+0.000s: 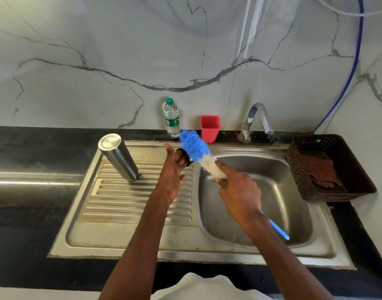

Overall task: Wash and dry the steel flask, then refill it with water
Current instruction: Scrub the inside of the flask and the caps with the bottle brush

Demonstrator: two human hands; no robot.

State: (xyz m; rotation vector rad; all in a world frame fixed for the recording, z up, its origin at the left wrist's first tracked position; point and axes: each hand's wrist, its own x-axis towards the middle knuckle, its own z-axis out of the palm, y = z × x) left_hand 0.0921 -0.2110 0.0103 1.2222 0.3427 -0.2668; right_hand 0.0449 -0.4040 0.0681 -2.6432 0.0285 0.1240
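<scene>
The steel flask (118, 157) stands upside down on the ribbed drainboard (129, 204), left of both hands. My left hand (172, 174) holds a small dark flask cap (184, 156) over the drainboard's right edge. My right hand (238, 192) grips a bottle brush (195, 149) near its white bristles, index finger stretched along it. The blue bristle head touches the cap, and the blue handle sticks out behind my wrist over the sink basin (278, 204).
A tap (256, 121) stands behind the basin. A plastic water bottle (171, 119) and a red cup (210, 128) sit against the marble wall. A dark basket (337, 169) with a checked cloth (320, 171) is at the right. A blue hose (351, 68) hangs down the wall.
</scene>
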